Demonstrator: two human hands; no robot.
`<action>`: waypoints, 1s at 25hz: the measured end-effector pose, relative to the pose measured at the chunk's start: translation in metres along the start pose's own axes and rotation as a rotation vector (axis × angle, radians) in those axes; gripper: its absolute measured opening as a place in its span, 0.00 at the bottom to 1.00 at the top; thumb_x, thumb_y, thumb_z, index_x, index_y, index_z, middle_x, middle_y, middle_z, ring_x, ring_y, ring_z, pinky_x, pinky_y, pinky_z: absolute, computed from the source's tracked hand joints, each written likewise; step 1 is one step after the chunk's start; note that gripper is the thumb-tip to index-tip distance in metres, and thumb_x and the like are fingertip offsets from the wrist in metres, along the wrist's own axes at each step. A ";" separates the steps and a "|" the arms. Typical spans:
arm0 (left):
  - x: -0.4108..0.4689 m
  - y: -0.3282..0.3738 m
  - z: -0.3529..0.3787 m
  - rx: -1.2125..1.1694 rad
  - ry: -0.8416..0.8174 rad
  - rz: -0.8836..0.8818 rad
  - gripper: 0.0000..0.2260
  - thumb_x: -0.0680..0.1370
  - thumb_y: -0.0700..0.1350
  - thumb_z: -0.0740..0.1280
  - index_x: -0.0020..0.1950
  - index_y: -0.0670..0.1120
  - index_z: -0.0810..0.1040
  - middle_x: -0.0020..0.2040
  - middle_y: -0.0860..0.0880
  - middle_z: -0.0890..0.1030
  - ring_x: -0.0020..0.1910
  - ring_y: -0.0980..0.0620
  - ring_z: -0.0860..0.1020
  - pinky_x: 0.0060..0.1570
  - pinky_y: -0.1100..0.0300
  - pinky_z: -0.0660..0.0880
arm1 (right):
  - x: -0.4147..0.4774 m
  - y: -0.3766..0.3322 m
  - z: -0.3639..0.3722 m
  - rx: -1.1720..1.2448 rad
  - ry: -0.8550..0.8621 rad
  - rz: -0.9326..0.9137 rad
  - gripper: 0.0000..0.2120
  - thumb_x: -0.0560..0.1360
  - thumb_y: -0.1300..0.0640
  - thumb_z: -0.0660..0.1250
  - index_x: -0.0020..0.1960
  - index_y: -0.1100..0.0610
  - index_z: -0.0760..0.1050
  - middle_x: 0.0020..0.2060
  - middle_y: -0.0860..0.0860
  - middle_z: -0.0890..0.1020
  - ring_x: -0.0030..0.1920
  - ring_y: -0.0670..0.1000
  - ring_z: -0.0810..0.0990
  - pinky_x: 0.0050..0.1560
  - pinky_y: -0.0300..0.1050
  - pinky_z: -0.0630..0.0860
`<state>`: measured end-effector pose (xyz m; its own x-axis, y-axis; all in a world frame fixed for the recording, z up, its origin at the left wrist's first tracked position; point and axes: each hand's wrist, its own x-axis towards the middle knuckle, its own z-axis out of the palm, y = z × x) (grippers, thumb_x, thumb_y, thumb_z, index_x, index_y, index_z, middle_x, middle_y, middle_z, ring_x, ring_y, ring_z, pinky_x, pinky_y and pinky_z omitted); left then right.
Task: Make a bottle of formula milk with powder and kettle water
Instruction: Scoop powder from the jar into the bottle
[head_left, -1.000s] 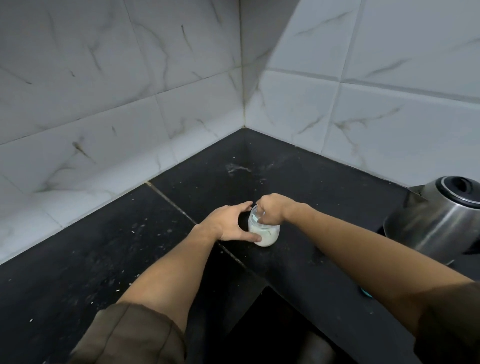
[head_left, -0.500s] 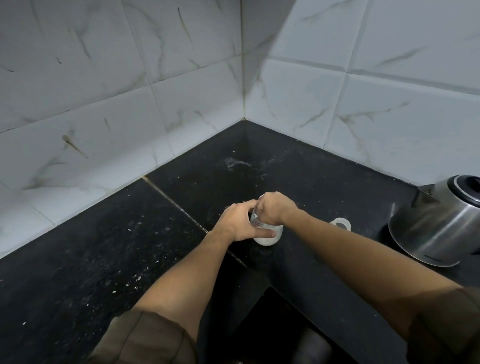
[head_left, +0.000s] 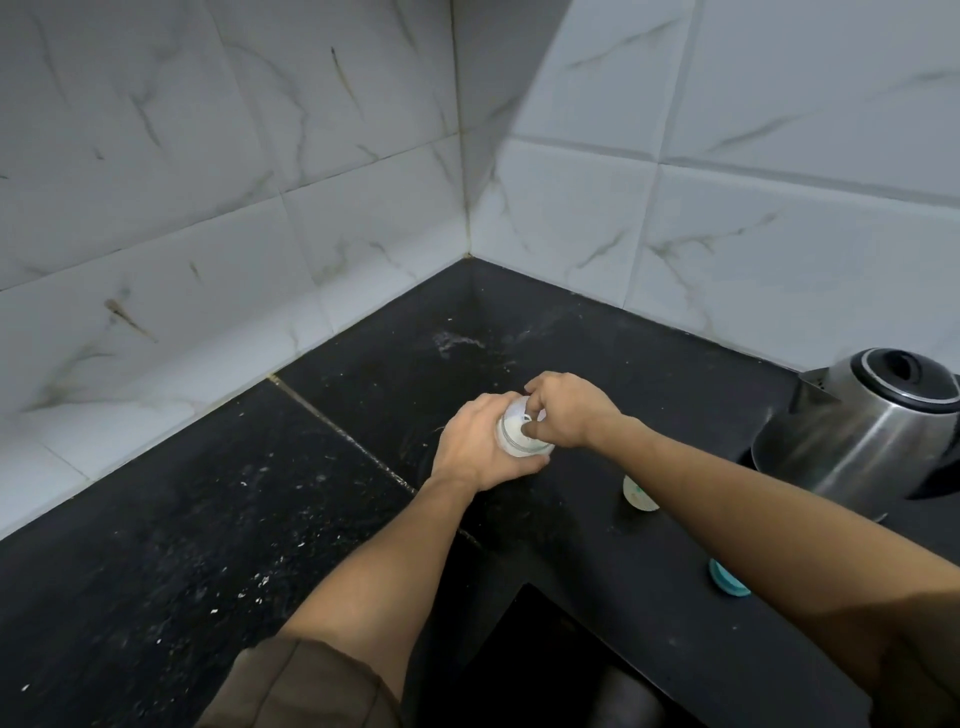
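Your left hand (head_left: 478, 447) wraps round the bottle (head_left: 519, 441) of milk, so it stays steady on the worktop (head_left: 208, 519), near the middle. Your right hand (head_left: 566, 410) pinches its top rim, fingers curled. The kettle (head_left: 872, 431) waits at the right edge.

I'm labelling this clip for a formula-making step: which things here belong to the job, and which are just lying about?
Job: bottle of milk, gripped by the left hand, right hand pinching its top; kettle.
Lying about: small white piece and teal disc beside the right forearm, perhaps bottle parts; white specks on the counter.
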<state>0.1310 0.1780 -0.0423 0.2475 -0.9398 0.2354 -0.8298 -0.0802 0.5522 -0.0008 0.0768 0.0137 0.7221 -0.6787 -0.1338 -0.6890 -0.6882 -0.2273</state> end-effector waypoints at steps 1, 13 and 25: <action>0.002 0.003 0.000 0.028 0.025 0.026 0.27 0.63 0.66 0.77 0.60 0.60 0.78 0.52 0.61 0.80 0.54 0.59 0.77 0.57 0.58 0.76 | -0.003 0.004 -0.003 -0.003 0.017 0.003 0.09 0.77 0.52 0.72 0.51 0.56 0.87 0.73 0.48 0.76 0.61 0.55 0.81 0.60 0.56 0.80; 0.020 0.032 0.013 0.193 0.151 0.043 0.36 0.65 0.69 0.73 0.69 0.56 0.76 0.66 0.55 0.81 0.62 0.49 0.80 0.62 0.49 0.76 | -0.020 0.029 -0.016 0.311 0.172 0.227 0.15 0.74 0.58 0.71 0.30 0.59 0.75 0.34 0.56 0.80 0.38 0.56 0.79 0.42 0.53 0.79; 0.030 0.033 0.020 0.299 0.189 0.048 0.38 0.64 0.70 0.69 0.71 0.55 0.76 0.66 0.56 0.80 0.63 0.51 0.78 0.63 0.52 0.73 | -0.018 0.031 -0.004 0.363 0.130 0.188 0.08 0.75 0.57 0.72 0.43 0.62 0.86 0.46 0.56 0.87 0.48 0.57 0.85 0.51 0.57 0.83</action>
<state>0.1010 0.1407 -0.0334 0.2700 -0.8692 0.4142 -0.9454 -0.1578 0.2851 -0.0355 0.0659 0.0130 0.5564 -0.8263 -0.0880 -0.7246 -0.4306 -0.5381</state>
